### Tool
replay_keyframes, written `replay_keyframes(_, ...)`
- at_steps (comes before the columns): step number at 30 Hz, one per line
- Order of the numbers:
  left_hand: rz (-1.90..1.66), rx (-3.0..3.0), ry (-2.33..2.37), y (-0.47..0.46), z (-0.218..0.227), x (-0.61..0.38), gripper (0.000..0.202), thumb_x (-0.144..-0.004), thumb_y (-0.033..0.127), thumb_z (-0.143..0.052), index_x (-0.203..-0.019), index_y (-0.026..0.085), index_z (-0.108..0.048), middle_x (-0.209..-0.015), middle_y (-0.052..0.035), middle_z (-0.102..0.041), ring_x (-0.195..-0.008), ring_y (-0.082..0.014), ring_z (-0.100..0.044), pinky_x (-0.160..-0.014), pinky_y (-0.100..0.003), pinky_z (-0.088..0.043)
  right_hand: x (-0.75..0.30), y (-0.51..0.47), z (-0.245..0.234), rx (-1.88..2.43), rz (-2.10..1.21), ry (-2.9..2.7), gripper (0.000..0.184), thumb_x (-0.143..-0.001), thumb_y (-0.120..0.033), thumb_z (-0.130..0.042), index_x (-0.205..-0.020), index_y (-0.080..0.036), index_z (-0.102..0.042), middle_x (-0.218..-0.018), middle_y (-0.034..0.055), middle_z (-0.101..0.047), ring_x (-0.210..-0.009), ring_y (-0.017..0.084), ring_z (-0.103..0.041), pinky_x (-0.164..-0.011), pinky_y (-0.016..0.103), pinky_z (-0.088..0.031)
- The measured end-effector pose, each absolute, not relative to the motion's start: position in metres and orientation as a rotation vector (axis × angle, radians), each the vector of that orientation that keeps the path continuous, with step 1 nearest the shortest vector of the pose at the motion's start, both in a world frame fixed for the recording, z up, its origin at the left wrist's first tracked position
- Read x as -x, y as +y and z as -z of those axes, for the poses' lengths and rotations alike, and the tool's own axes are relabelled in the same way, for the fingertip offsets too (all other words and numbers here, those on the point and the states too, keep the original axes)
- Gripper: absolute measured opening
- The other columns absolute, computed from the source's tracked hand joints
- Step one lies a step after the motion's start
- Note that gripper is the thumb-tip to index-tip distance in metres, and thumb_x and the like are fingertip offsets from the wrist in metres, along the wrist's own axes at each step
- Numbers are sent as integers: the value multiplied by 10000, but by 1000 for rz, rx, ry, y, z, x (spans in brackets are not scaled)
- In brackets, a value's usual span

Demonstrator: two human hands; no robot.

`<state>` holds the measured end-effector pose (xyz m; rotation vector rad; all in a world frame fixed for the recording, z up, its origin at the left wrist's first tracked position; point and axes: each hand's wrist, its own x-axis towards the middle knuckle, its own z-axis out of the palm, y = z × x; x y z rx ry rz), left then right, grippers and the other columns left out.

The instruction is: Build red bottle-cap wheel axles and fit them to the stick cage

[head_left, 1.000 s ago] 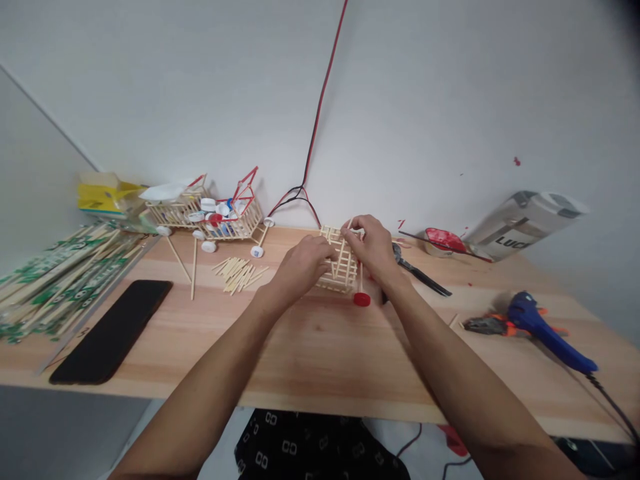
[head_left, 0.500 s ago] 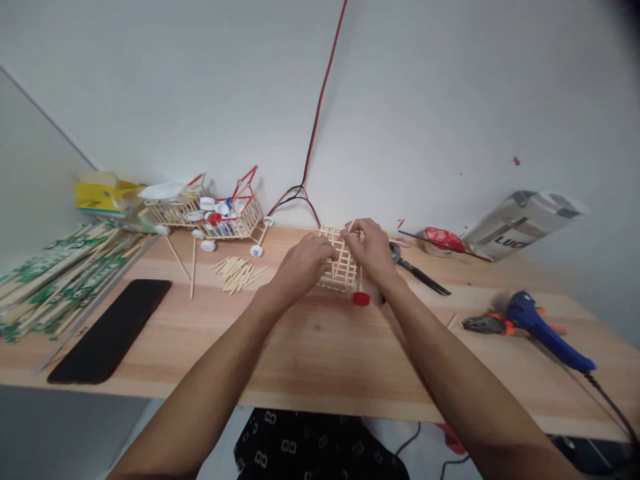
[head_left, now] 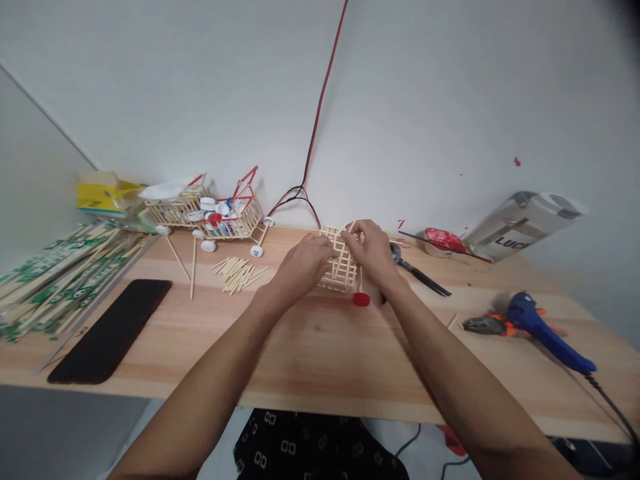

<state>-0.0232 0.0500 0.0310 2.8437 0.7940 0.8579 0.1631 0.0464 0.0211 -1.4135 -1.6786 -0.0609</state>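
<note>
A small lattice cart made of wooden sticks sits at the middle of the table. A red bottle cap is at its near right corner, below a stick. My left hand is closed at the cart's left side, its fingertips bent over the lattice. From the right, my right hand reaches over the cart's top, thumb and fingers pinched around a thin wooden stick that slants across the top. Parts of the lattice are hidden behind both hands.
Two stick carts with bottle caps stand at the back left, near cut sticks. A black phone and packaged chopsticks lie left. Scissors-like black tool, pliers and a blue glue gun lie right.
Almost nothing differs. My right hand has shifted very slightly at the top of the stick cart; my left hand stays on its left side.
</note>
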Motion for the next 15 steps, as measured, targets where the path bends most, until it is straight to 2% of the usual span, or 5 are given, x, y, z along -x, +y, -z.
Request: replay_keyframes(15,-769,-2891,839,49,-32,23,210,-827,130,-587,-1006,184,-683,-936,-41,-670,-864,-203,-523,-820,-334,-441,-163,48,-21,1458,90,-1673,130,-823,-303,-511,-720,-225,-519,-803,55,-620,-808,216,-553,-770,359,-412)
